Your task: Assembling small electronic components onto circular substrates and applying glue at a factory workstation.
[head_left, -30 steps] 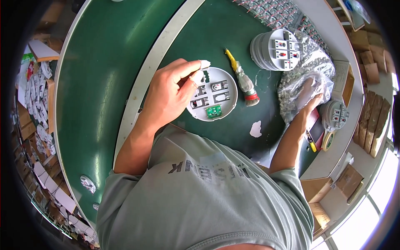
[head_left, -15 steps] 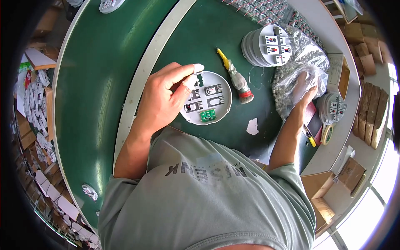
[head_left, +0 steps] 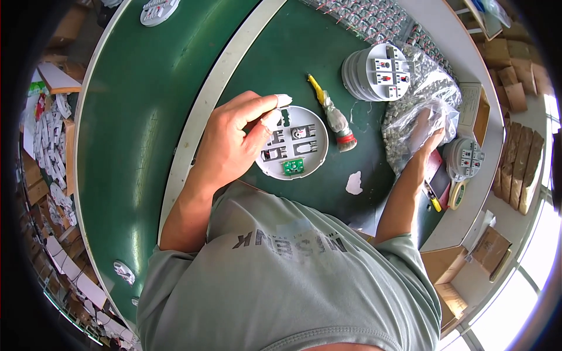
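Observation:
My left hand [head_left: 234, 137] is over the upper left rim of a white round plastic housing [head_left: 320, 153]. White covers wrap its thumb and forefinger tips, which are apart with nothing seen between them; the other fingers curl in. Inside the housing are metal contact pieces and a small green circuit board [head_left: 293, 167]. My right hand [head_left: 432, 131] reaches inside a clear plastic bag [head_left: 404, 93] full of small greyish parts. Crumpled film covers its fingers, so their grip is hidden. Between the hands lies a brush [head_left: 338, 124] with a yellow handle end and a red band.
A stack of round housings [head_left: 360, 73] stands behind the brush, another stack [head_left: 463, 159] at the right. Close by are a tape roll [head_left: 458, 194], a yellow cutter [head_left: 434, 199] and a white scrap [head_left: 354, 183]. Rows of wired parts [head_left: 369, 17] line the back; a pale rail [head_left: 202, 108] runs left.
The whole view has shifted slightly, so the things on the table sit a little lower. My left hand stays at the housing and my right hand stays in the bag.

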Demonstrator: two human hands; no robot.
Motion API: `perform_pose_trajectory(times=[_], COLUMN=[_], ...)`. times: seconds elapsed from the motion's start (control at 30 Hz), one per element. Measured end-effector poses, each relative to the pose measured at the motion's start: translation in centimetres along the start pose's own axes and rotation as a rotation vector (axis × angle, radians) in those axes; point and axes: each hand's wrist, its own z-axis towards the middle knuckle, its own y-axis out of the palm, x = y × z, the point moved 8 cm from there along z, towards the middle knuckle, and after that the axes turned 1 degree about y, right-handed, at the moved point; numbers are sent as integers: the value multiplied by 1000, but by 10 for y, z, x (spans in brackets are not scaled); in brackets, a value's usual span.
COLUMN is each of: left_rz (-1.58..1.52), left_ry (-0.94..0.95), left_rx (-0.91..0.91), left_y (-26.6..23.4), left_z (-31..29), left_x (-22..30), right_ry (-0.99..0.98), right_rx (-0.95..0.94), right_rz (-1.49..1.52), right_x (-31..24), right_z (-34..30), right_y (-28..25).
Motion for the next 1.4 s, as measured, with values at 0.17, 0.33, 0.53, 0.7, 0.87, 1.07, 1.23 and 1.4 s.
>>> perform_pose_trajectory(times=[0.17, 0.33, 0.53, 0.7, 0.87, 1.07, 1.23, 1.4], left_rz=[-7, 37, 11, -3, 13, -29, -27, -91], left_ry=[-15, -9, 2, 0, -42, -63, -57, -48], left_rx=[3, -1, 44, 52, 4, 22, 34, 94], left_y=[-2, -4, -6, -8, -8, -13, -19, -24], left_z=[-1, -3, -3, -8, -11, -16, -13, -19], left_x=[-3, -6, -5, -5, -6, -12, -17, -17], right_ry=[46, 152, 250, 263, 198, 23, 152, 181], right_rx=[-12, -32, -77, -31, -78, -87, -116, -39], right_rz=[44, 128, 218, 320, 229, -107, 16, 133], right_x=[5, 8, 36, 52, 79, 27, 32, 46], right_z=[0, -1, -1, -2, -2, 4, 6, 2], right_y=[3, 5, 18, 24, 32, 17, 18, 21])
